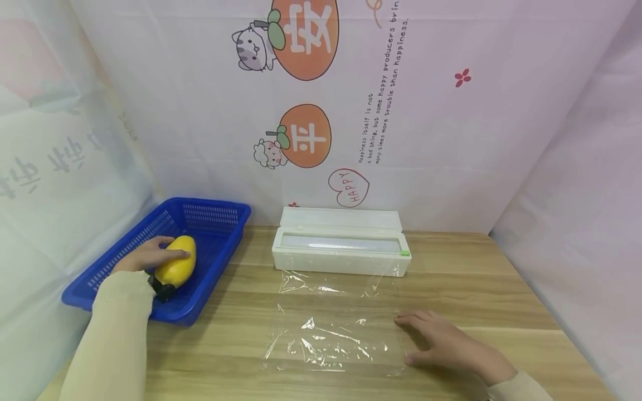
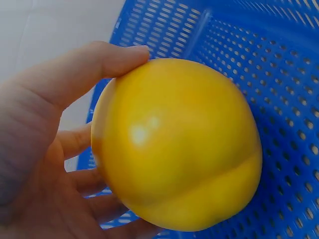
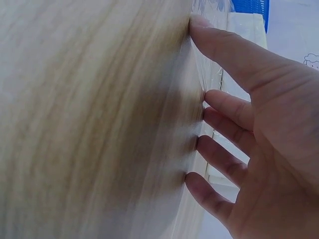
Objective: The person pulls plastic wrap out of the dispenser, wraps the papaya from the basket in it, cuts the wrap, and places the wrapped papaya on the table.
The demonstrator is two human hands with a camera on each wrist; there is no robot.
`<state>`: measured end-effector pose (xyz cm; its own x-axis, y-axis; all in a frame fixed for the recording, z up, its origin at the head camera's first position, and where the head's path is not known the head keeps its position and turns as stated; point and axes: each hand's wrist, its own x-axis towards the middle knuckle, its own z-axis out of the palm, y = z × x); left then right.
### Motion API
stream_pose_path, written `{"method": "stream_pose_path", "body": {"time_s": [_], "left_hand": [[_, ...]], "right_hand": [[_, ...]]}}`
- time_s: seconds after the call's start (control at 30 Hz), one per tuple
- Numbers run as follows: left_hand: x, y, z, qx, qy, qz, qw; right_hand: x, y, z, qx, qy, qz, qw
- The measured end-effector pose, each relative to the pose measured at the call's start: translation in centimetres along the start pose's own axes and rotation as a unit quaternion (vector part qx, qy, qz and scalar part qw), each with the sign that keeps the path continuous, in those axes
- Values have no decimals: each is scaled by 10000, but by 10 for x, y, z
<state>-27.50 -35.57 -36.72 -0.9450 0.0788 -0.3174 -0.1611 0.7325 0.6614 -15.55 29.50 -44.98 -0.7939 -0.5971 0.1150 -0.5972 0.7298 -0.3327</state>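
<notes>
My left hand point(image 1: 145, 255) grips a smooth, glossy yellow mango-like fruit point(image 1: 183, 267) within the blue plastic basket point(image 1: 200, 303). In the left wrist view, the thumb lies over one side of the fruit point(image 2: 184, 144) and the fingers curl round beneath it. A sheet of clear cling film point(image 1: 336, 334) lies over the wooden table, running out from a white film dispenser box point(image 1: 341, 264) with its lid up. Beside the film's right edge, my right hand point(image 1: 446, 342) rests its fingertips on the table, with fingers spread and nothing held.
The wooden table point(image 1: 501, 301) meets a printed white cloth backdrop point(image 1: 426, 139) behind, with more cloth hanging at both sides. At the box's right end sits a small green piece point(image 1: 404, 253). The basket stands against the left cloth.
</notes>
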Motion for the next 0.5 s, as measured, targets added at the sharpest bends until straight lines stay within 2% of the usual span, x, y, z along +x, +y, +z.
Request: {"method": "stream_pose_path", "body": {"time_s": [0.23,0.5], "left_hand": [[-1,16,-4,-248,211,263,9991],[-3,27,-9,-21,586,576,9966]], "right_hand": [[-1,-1,0,29,-78,105,9999],[0,-2,0,73,-128,148,9998]]}}
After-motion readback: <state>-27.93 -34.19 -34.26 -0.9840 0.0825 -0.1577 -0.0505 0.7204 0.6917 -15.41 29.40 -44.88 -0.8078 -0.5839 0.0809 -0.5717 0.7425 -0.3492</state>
